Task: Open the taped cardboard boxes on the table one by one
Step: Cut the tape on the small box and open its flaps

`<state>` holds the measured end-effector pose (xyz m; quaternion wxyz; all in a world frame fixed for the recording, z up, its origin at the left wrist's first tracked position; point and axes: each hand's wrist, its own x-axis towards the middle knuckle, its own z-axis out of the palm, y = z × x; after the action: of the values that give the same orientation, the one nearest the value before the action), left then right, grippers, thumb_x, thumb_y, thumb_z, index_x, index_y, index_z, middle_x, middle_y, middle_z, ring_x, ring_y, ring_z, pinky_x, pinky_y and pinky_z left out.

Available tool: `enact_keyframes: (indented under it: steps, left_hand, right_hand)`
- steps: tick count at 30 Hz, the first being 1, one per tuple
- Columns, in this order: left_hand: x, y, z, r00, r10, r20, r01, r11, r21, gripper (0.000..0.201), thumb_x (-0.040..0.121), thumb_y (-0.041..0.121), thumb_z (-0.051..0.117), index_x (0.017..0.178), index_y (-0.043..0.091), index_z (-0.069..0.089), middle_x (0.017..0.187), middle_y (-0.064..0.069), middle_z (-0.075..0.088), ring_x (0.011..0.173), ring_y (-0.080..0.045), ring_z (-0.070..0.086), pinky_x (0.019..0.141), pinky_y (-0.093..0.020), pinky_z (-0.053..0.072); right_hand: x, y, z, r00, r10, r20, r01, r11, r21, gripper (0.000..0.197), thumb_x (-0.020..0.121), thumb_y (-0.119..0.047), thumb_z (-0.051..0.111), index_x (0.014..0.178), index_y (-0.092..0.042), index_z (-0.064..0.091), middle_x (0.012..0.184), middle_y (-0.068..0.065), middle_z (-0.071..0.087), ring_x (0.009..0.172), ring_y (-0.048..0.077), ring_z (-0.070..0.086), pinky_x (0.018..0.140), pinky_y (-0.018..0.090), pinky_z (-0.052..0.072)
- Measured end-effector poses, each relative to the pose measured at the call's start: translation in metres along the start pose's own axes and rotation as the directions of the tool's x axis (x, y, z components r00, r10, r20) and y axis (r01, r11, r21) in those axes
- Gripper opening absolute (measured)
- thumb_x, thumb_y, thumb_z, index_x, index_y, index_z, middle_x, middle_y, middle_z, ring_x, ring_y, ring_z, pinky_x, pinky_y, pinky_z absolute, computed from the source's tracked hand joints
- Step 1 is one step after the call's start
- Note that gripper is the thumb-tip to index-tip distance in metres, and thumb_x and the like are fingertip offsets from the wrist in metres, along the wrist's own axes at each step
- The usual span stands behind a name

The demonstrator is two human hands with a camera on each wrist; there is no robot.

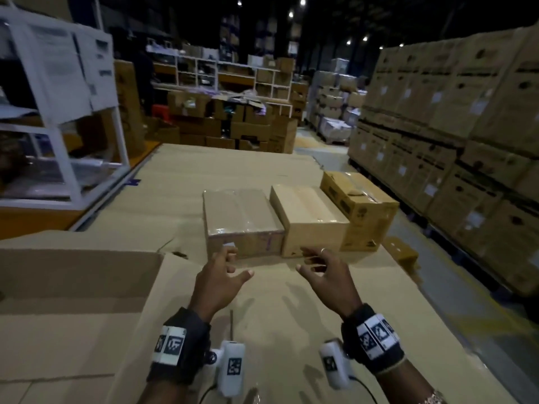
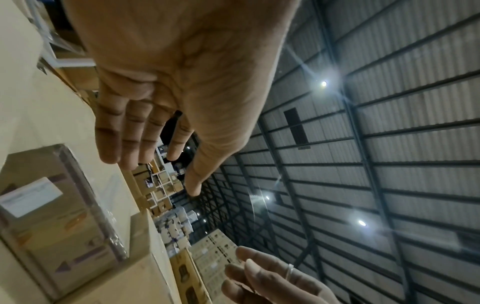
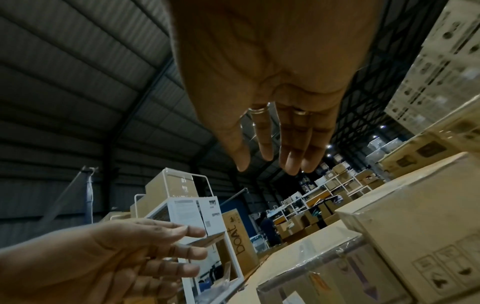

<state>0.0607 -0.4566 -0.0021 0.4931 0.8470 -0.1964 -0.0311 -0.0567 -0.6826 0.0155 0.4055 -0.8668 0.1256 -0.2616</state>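
Three taped cardboard boxes stand in a row on the cardboard-covered table point(image 1: 262, 167). The left box point(image 1: 242, 217) is wrapped in shiny clear tape and has a white label on its near face. The middle box point(image 1: 309, 211) is plain, and the right box point(image 1: 358, 199) is printed. My left hand point(image 1: 227, 269) hovers just before the left box point(image 2: 59, 216) with spread, relaxed fingers, holding nothing. Beside it my right hand point(image 1: 318, 266) hovers before the middle box point(image 3: 415, 236), fingers spread and empty, rings on two fingers.
A flat cardboard sheet point(image 1: 73, 287) lies at the near left. A white metal rack point(image 1: 58, 112) stands left of the table. Tall stacks of cartons point(image 1: 452, 126) line the right side across an aisle. A small box point(image 1: 401, 252) sits off the table's right edge.
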Motion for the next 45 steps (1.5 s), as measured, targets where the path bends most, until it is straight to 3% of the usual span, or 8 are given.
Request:
enact_keyframes:
  steps: [5,19,25,27,33,38,42,45]
  left_hand:
    - [0.047,-0.025,0.003,0.988,-0.140,-0.064,0.136,0.989,-0.067,0.051,0.073,0.043,0.085,0.116,0.032,0.060,0.111,0.007,0.067,0.100,-0.017,0.066,0.090,-0.037,0.053]
    - [0.162,-0.073,0.064,0.890,-0.400,-0.219,0.425,0.902,0.080,0.072,0.058,0.058,0.081,0.116,0.020,0.062,0.118,-0.004,0.060,0.101,-0.026,0.065,0.089,-0.037,0.056]
    - [0.204,-0.156,0.097,0.849,-0.455,-0.269,0.495,0.862,0.106,0.126,0.039,0.087,0.068,0.140,0.013,0.052,0.136,-0.012,0.059,0.121,-0.028,0.060,0.099,-0.040,0.052]
    - [0.204,-0.165,0.103,0.851,-0.459,-0.253,0.501,0.855,0.136,0.134,0.040,0.078,0.069,0.152,0.012,0.035,0.145,-0.015,0.049,0.134,-0.034,0.050,0.107,-0.044,0.045]
    - [0.187,-0.142,0.097,0.798,-0.537,-0.272,0.546,0.836,-0.051,0.072,0.066,0.040,0.087,0.121,0.032,0.040,0.110,0.009,0.063,0.102,-0.020,0.062,0.090,-0.034,0.050]
    - [0.184,-0.145,0.093,0.723,-0.604,-0.336,0.542,0.797,-0.266,0.052,0.067,0.032,0.071,0.112,0.024,0.046,0.103,-0.003,0.069,0.091,-0.022,0.066,0.090,-0.043,0.055]
    - [0.191,-0.143,0.093,0.702,-0.647,-0.298,0.505,0.747,-0.431,0.063,0.063,0.024,0.079,0.116,0.016,0.046,0.103,-0.016,0.070,0.090,-0.030,0.069,0.070,-0.037,0.055]
    - [0.198,-0.135,0.096,0.729,-0.642,-0.235,0.476,0.723,-0.500,0.061,0.067,0.014,0.087,0.116,0.016,0.050,0.100,-0.014,0.073,0.092,-0.031,0.070,0.071,-0.039,0.057]
  right_hand:
    - [0.075,0.024,0.039,0.991,0.029,0.130,-0.011,0.990,-0.142,0.048,0.084,-0.034,0.080,0.128,-0.020,0.065,0.113,-0.002,0.067,0.102,0.013,0.063,0.089,0.041,0.057]
    - [0.203,0.117,0.124,0.937,0.221,0.270,-0.093,0.904,-0.417,0.077,0.084,-0.044,0.074,0.149,-0.018,0.041,0.155,0.013,0.041,0.135,0.038,0.048,0.108,0.047,0.047]
    - [0.204,0.148,0.145,0.940,0.197,0.277,-0.035,0.866,-0.499,0.095,0.092,-0.050,0.064,0.160,-0.013,0.010,0.167,0.011,0.015,0.132,0.040,0.051,0.102,0.046,0.048]
    - [0.204,0.149,0.143,0.965,0.137,0.225,-0.027,0.901,-0.433,0.093,0.092,-0.050,0.064,0.160,-0.013,0.012,0.166,0.010,0.020,0.132,0.038,0.050,0.101,0.043,0.046]
    - [0.200,0.153,0.140,0.969,0.228,0.097,-0.224,0.973,-0.051,0.076,0.077,-0.039,0.084,0.141,-0.022,0.046,0.128,0.011,0.066,0.115,0.037,0.063,0.095,0.045,0.052]
    - [0.202,0.177,0.127,0.978,0.190,0.087,-0.190,0.982,-0.006,0.049,0.074,-0.043,0.083,0.117,-0.034,0.062,0.108,0.002,0.072,0.103,0.029,0.067,0.085,0.045,0.057]
    - [0.204,0.196,0.134,0.958,0.163,0.234,-0.145,0.985,-0.091,0.073,0.077,-0.043,0.082,0.142,-0.038,0.049,0.131,0.000,0.067,0.120,0.028,0.061,0.098,0.044,0.052]
    - [0.199,0.199,0.146,0.919,0.090,0.383,-0.165,0.972,0.167,0.104,0.075,-0.025,0.088,0.155,-0.047,0.027,0.151,-0.021,0.041,0.140,0.009,0.039,0.116,0.040,0.039]
